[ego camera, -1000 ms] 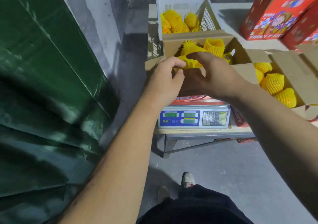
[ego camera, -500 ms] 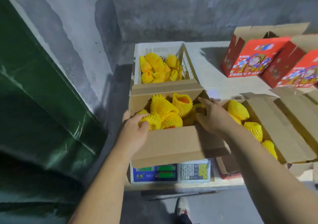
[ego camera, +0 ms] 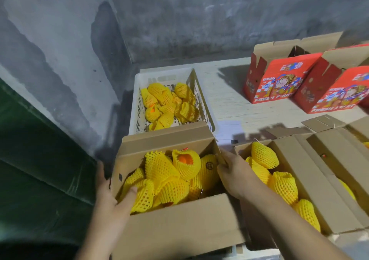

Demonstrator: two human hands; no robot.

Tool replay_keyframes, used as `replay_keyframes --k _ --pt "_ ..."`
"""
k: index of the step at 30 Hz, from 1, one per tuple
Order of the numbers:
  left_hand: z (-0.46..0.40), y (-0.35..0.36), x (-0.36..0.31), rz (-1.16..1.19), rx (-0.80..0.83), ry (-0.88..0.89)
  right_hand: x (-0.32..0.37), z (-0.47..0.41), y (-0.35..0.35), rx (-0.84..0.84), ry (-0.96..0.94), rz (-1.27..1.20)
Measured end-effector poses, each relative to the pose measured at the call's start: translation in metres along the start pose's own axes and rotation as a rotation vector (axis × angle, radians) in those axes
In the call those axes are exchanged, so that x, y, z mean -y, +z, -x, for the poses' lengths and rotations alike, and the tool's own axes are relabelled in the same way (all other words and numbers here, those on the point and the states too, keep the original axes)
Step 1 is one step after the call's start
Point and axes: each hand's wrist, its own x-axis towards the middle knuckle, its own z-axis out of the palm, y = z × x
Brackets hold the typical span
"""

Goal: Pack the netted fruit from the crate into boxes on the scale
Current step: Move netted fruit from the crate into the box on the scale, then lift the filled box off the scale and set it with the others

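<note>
Gripping the open box (ego camera: 175,225) with both hands — my left hand (ego camera: 108,194) clasps its left wall, thumb on the netted fruit (ego camera: 169,178) inside; my right hand (ego camera: 234,172) clasps its right wall. More fruit sits in the white crate (ego camera: 201,98) behind.

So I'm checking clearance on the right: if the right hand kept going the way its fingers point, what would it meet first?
The right hand points up and left, fingers at the box edge. Going on, it would probably first meet the netted fruit beside it inside; depth is unclear.
</note>
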Motion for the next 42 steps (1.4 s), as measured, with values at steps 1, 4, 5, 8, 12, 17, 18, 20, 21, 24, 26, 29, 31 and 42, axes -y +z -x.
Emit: replay_keyframes --k 1,4,5,8,12,17,18,20,21,24,26,29,31,42 --pt "-0.005 -0.004 -0.001 -0.029 0.044 -0.083 -0.001 0.002 0.001 0.023 0.021 -0.014" --pt "-0.018 -0.013 0.001 -0.086 0.181 -0.214 -0.002 -0.001 0.005 0.031 0.079 -0.013" --pt "-0.021 -0.014 -0.002 -0.125 0.207 -0.241 -0.001 -0.003 0.005 0.030 0.080 -0.013" --pt "-0.027 -0.016 -0.006 -0.293 0.262 -0.223 0.001 -0.003 0.004 0.002 0.052 -0.041" --pt "-0.025 -0.028 -0.008 -0.362 0.291 -0.201 0.009 0.018 0.001 -0.114 -0.039 -0.089" --pt "-0.029 -0.051 -0.026 -0.472 0.243 -0.013 0.028 0.047 -0.019 -0.207 -0.059 -0.183" --pt "-0.033 -0.054 -0.035 -0.473 0.199 0.048 0.032 0.052 -0.025 -0.228 -0.059 -0.220" --pt "-0.039 -0.058 -0.057 -0.450 0.137 0.126 0.043 0.063 -0.039 -0.275 -0.062 -0.274" --pt "-0.043 -0.058 -0.067 -0.445 0.116 0.153 0.047 0.067 -0.047 -0.311 -0.062 -0.290" --pt "-0.049 -0.049 -0.094 -0.425 0.122 0.226 0.055 0.078 -0.072 -0.418 -0.072 -0.294" --pt "-0.046 -0.044 -0.116 -0.376 0.143 0.284 0.057 0.083 -0.090 -0.464 -0.058 -0.297" --pt "-0.044 -0.027 -0.147 -0.358 0.230 0.392 0.054 0.088 -0.118 -0.550 -0.016 -0.318" --pt "-0.046 -0.010 -0.167 -0.362 0.272 0.458 0.047 0.090 -0.136 -0.587 -0.002 -0.352" --pt "-0.131 0.145 -0.305 -0.625 0.313 0.677 -0.035 0.013 -0.209 -0.696 0.198 -0.736"
